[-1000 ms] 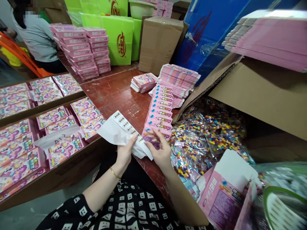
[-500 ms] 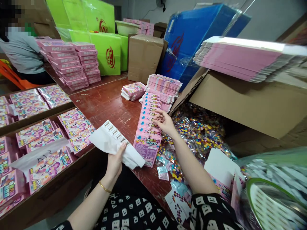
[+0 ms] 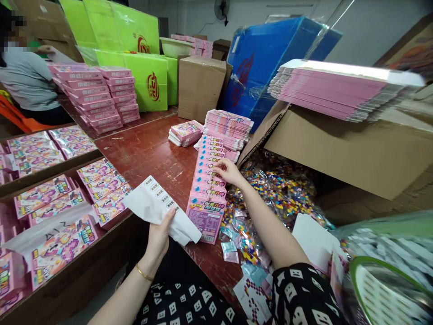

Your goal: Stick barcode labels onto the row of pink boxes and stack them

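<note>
Your sticker sheet (image 3: 154, 203): white, black lettering in ovals. The overlapping printed cards (image 3: 205, 192) before you: pink, blue marks, purple lower panel. Your sleeve (image 3: 301, 293): black, white blocky face-like print. Your bracelet (image 3: 144, 273): gold. Bagged pieces (image 3: 280, 185) beside you: mixed yellow, orange, blue, purple. Your tabletop (image 3: 149, 149): red-brown.

We hold a creased white label sheet (image 3: 154, 205), its oval stickers (image 3: 159, 192) in a slanting row; at its two o'clock, pink printed cartons (image 3: 205, 183) overlap, fanned toward twelve o'clock.

dark fan (image 3: 221, 8) on a pale grey wall (image 3: 367, 38)
</note>
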`<state>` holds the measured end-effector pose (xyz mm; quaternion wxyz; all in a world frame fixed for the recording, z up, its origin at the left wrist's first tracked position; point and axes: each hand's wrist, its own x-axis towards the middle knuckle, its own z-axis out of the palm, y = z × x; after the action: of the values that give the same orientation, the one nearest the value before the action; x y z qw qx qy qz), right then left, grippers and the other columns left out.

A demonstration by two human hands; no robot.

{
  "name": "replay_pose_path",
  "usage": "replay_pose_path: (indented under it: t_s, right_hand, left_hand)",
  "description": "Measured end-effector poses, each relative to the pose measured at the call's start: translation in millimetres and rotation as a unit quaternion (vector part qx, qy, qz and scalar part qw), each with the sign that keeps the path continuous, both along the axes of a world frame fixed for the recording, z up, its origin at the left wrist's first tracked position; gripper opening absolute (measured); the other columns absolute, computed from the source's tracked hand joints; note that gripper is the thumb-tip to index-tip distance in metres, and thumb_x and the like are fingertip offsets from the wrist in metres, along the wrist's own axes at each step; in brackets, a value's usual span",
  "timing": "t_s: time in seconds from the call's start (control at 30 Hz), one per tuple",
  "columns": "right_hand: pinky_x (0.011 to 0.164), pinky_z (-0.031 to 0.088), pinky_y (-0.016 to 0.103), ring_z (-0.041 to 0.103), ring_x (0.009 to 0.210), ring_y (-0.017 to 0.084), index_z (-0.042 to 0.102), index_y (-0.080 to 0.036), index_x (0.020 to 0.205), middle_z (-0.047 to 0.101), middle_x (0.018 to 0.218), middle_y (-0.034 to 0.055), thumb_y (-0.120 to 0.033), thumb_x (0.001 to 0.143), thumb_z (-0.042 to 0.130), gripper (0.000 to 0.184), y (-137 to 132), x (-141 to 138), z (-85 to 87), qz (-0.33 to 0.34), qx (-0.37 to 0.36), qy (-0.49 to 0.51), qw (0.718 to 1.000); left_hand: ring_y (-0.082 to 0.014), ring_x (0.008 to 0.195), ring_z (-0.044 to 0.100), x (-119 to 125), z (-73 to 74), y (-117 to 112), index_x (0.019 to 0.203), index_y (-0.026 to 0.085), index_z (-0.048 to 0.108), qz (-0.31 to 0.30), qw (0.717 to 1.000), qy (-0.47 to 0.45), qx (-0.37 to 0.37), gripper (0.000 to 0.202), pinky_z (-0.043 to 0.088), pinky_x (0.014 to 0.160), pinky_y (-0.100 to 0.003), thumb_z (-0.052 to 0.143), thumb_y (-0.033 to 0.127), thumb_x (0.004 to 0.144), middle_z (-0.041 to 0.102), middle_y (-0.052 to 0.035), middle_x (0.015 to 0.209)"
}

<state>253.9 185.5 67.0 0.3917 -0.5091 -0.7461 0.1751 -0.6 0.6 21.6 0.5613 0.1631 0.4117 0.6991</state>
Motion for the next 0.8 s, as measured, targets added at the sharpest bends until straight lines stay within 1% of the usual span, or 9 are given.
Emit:
replay_pose_path:
  t_s: [0.07, 0.17, 0.27, 0.33, 0.4, 0.5, 0.6, 0.7, 0.8]
  right_hand:
    - [0.077, 0.048, 0.034, 0.051, 0.076, 0.016, 0.061, -0.017, 0.073, 0.054, 0.084, 0.0026, -0.024, 0.074, 0.067, 0.009, 8.2, -0.1, -1.5, 0.0, -0.025, -0.031, 0.999]
    - [0.077, 0.048, 0.034, 0.05, 0.074, 0.016, 0.062, -0.017, 0.073, 0.053, 0.083, 0.0018, -0.025, 0.069, 0.072, 0.013, 14.9, -3.2, -7.7, -0.016, -0.036, -0.047, 0.998]
    - [0.077, 0.049, 0.036, 0.05, 0.075, 0.016, 0.065, -0.017, 0.091, 0.057, 0.096, 0.0048, -0.03, 0.065, 0.077, 0.031, 14.3, -5.9, -11.6, -0.035, -0.006, -0.031, 0.999]
    - [0.081, 0.049, 0.038, 0.052, 0.078, 0.017, 0.062, -0.018, 0.112, 0.059, 0.105, 0.0075, -0.031, 0.069, 0.075, 0.046, 12.5, -7.9, -11.0, -0.037, 0.028, -0.012, 0.999]
    - [0.089, 0.047, 0.041, 0.055, 0.088, 0.021, 0.054, -0.02, 0.126, 0.063, 0.108, 0.009, -0.031, 0.079, 0.066, 0.05, 12.3, -11.0, -8.5, -0.022, 0.054, -0.007, 0.998]
    - [0.1, 0.038, 0.052, 0.053, 0.108, 0.028, 0.048, -0.021, 0.134, 0.068, 0.106, 0.0107, -0.033, 0.09, 0.052, 0.046, 17.0, -16.5, -2.2, -0.011, 0.032, -0.061, 0.998]
    - [0.101, 0.031, 0.062, 0.049, 0.116, 0.034, 0.048, -0.021, 0.136, 0.068, 0.107, 0.0122, -0.035, 0.092, 0.048, 0.046, 19.4, -22.4, 9.5, -0.034, -0.016, -0.129, 0.991]
    - [0.1, 0.033, 0.06, 0.051, 0.113, 0.034, 0.054, -0.021, 0.128, 0.065, 0.109, 0.0129, -0.039, 0.091, 0.048, 0.041, -0.6, -36.9, 26.6, -0.048, 0.032, -0.102, 0.993]
    - [0.095, 0.042, 0.047, 0.056, 0.102, 0.028, 0.06, -0.021, 0.11, 0.064, 0.103, 0.0106, -0.049, 0.091, 0.05, 0.035, -52.5, -67.2, 36.9, -0.025, 0.113, 0.012, 0.993]
  left_hand:
    - [-0.0269, 0.116, 0.062, 0.9, -0.2, 0.6, 0.111, 0.019, 0.066, -0.001, 1.0, -0.001, -0.005, 0.054, 0.049, 0.104, -0.039, 0.09, 0.028, 0.064, 0.068, -0.0098, 0.12]
    - [-0.0272, 0.117, 0.061, 1.5, -0.9, 0.7, 0.109, 0.017, 0.067, -0.003, 1.0, -0.001, -0.006, 0.052, 0.048, 0.106, -0.039, 0.09, 0.027, 0.064, 0.069, -0.01, 0.117]
    - [-0.0275, 0.118, 0.061, 0.9, -1.9, 0.5, 0.109, 0.017, 0.067, -0.002, 1.0, 0.0, -0.004, 0.051, 0.048, 0.106, -0.038, 0.089, 0.027, 0.064, 0.07, -0.0097, 0.115]
    - [-0.0278, 0.118, 0.061, 0.4, -2.6, 0.4, 0.109, 0.018, 0.067, -0.004, 1.0, 0.002, -0.003, 0.051, 0.049, 0.104, -0.039, 0.089, 0.028, 0.065, 0.07, -0.0097, 0.115]
    - [-0.0279, 0.119, 0.06, 0.5, -2.9, 0.3, 0.111, 0.019, 0.066, -0.004, 1.0, 0.003, -0.002, 0.052, 0.05, 0.104, -0.039, 0.089, 0.028, 0.065, 0.069, -0.0097, 0.117]
    - [-0.0273, 0.119, 0.06, 1.0, -2.4, 0.3, 0.114, 0.02, 0.065, -0.005, 1.0, 0.007, 0.001, 0.055, 0.049, 0.105, -0.038, 0.089, 0.028, 0.066, 0.068, -0.0094, 0.121]
    - [-0.0271, 0.119, 0.06, 0.2, -1.1, 0.2, 0.114, 0.02, 0.065, -0.005, 1.0, 0.006, 0.005, 0.054, 0.048, 0.105, -0.038, 0.088, 0.028, 0.066, 0.068, -0.0093, 0.121]
    - [-0.0273, 0.118, 0.061, -1.5, 0.7, -0.8, 0.113, 0.02, 0.066, 0.003, 1.0, 0.002, 0.002, 0.053, 0.048, 0.106, -0.04, 0.088, 0.028, 0.066, 0.068, -0.0091, 0.12]
    - [-0.0271, 0.119, 0.06, -0.7, 2.9, -3.4, 0.112, 0.02, 0.067, 0.018, 1.0, -0.007, 0.004, 0.051, 0.047, 0.107, -0.04, 0.088, 0.028, 0.066, 0.068, -0.0092, 0.12]
